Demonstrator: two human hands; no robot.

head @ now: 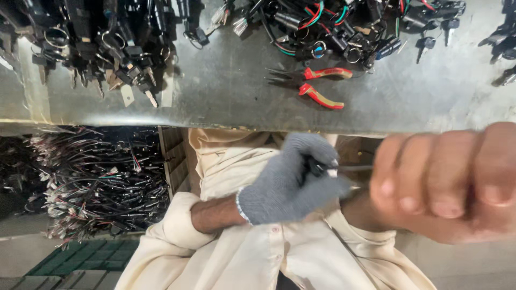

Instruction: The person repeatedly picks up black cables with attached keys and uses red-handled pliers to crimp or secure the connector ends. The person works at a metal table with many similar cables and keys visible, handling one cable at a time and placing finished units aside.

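While the gloved left hand (293, 182) grips a small black part (317, 169) below the worktop (226, 86) edge, the bare right hand (446, 182) is closed in a fist beside it, around what I cannot tell. Red-handled pliers (317, 86) lie on the worktop near piles of keys (102, 48) and wires (333, 27).

Pretty even, soft light overall, a dull sheen on the metal tabletop (226, 80) but no harsh glare. The bare hand (446, 182) on the right is smeared and out of focus. The far corners go dark.
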